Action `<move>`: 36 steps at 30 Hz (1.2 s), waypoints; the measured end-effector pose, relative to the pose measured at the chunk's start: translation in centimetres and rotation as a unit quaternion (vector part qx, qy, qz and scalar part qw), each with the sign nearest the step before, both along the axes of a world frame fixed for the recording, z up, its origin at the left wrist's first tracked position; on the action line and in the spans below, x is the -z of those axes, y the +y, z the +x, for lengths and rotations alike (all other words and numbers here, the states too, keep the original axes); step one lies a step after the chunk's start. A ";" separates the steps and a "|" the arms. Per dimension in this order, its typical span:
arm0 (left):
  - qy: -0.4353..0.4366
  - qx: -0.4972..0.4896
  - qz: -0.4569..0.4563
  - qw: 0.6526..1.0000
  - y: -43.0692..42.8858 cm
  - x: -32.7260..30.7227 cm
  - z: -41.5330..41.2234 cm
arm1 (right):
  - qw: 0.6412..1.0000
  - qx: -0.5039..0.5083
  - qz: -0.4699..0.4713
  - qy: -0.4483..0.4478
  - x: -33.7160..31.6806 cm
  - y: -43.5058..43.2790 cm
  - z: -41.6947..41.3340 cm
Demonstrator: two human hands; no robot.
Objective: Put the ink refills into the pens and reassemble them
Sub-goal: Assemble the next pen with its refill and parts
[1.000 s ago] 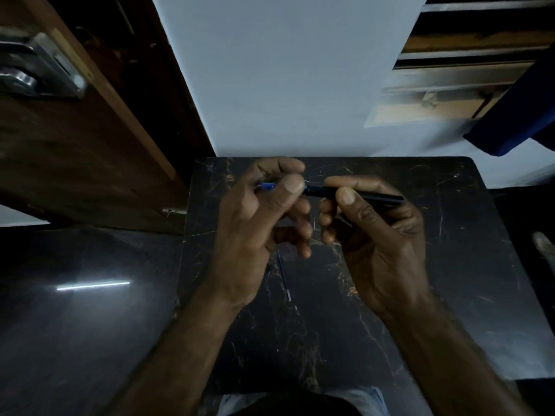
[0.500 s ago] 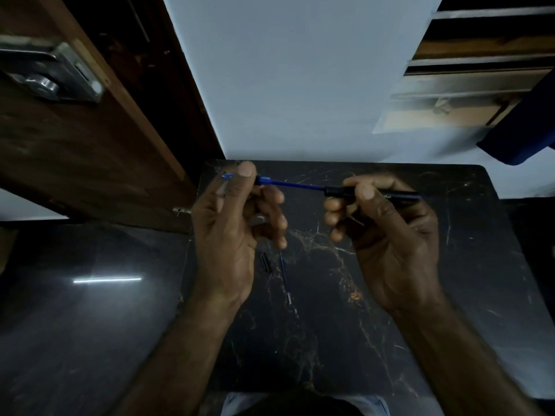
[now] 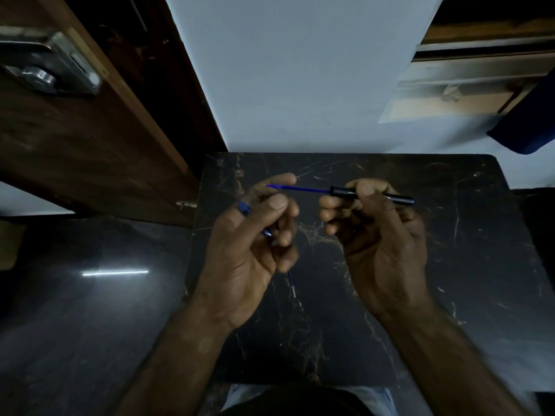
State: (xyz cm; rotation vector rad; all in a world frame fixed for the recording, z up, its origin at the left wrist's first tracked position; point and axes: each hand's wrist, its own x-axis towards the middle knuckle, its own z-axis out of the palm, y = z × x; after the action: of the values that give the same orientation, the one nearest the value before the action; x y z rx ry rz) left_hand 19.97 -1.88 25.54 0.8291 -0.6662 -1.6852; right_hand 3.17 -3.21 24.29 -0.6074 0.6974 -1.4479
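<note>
My right hand [image 3: 378, 238] grips a black pen barrel [image 3: 375, 196] and holds it level above the black marble table [image 3: 450, 265]. A thin blue ink refill [image 3: 300, 189] sticks out of the barrel's left end, and its far tip reaches the index finger of my left hand [image 3: 252, 250]. My left hand is closed around a small blue pen piece [image 3: 244, 208] that shows between the fingers. Another thin refill [image 3: 292, 288] lies on the table below my left hand, partly hidden by it.
A brown wooden door with a metal lock [image 3: 51, 70] stands at the left, close to the table's left edge. A pale wall [image 3: 300, 70] rises behind the table. A dark glossy floor [image 3: 90, 295] lies at the left. Blue cloth [image 3: 528, 124] hangs at the right.
My hands have drawn apart. The left hand moved left with the blue piece off the barrel, which bared the blue refill, and then shifted the piece lower in its fingers.
</note>
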 end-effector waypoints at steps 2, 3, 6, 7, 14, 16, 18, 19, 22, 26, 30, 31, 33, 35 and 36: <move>-0.022 -0.032 -0.010 0.999 -0.3 0.1 -0.5 | 1.000 -0.002 0.000 0.000 0.3 -0.1 0.6; -0.031 -0.051 -0.010 0.998 -0.5 0.1 -0.6 | 1.000 -0.004 0.002 0.000 0.5 -0.1 0.8; -0.031 -0.093 -0.017 0.995 -1.5 0.7 0.6 | 1.000 -0.004 0.009 -0.005 1.1 -0.3 1.0; -0.017 -0.109 -0.022 0.994 -1.9 1.2 1.9 | 1.000 -0.001 0.011 -0.008 1.2 -0.3 0.9; -0.332 -0.130 0.141 0.923 -4.7 12.2 11.5 | 0.999 0.028 0.042 0.001 1.6 -0.8 -1.4; -0.473 0.001 0.210 0.856 -4.7 17.2 10.5 | 0.998 0.026 0.049 0.005 1.6 -0.8 -1.7; -0.519 0.050 0.226 0.823 -4.8 21.2 9.7 | 0.998 0.023 0.050 0.009 1.7 -0.7 -1.8; -0.530 0.043 0.227 0.816 -5.0 22.5 9.3 | 0.999 0.020 0.048 0.010 1.8 -0.6 -1.9; -0.572 0.037 0.214 0.791 -5.4 24.6 8.7 | 0.999 0.010 0.051 0.012 2.0 -0.1 -2.0; -0.592 0.038 0.195 0.781 -5.7 25.5 7.9 | 0.998 0.012 0.065 0.019 2.1 0.3 -2.2; -0.619 0.044 0.187 0.762 -5.8 25.6 7.4 | 0.998 0.009 0.066 0.016 2.2 0.5 -2.5; -0.624 0.048 0.187 0.757 -5.8 25.4 7.4 | 0.998 0.008 0.067 0.015 2.1 0.4 -2.6; -0.633 0.052 0.190 0.749 -5.7 25.1 7.3 | 0.998 0.008 0.065 0.016 2.1 0.3 -2.6; -0.633 0.053 0.193 0.748 -5.6 24.8 7.3 | 0.998 0.010 0.063 0.016 2.0 0.2 -2.7; -0.632 0.052 0.193 0.748 -5.5 24.8 7.2 | 0.998 0.010 0.063 0.015 2.0 0.2 -2.7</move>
State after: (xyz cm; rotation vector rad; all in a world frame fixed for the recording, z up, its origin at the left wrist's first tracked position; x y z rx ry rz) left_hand 27.18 -7.33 0.79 2.3331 -1.2667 -1.1449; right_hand 0.47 -3.01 22.34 -0.5261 0.8150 -1.4039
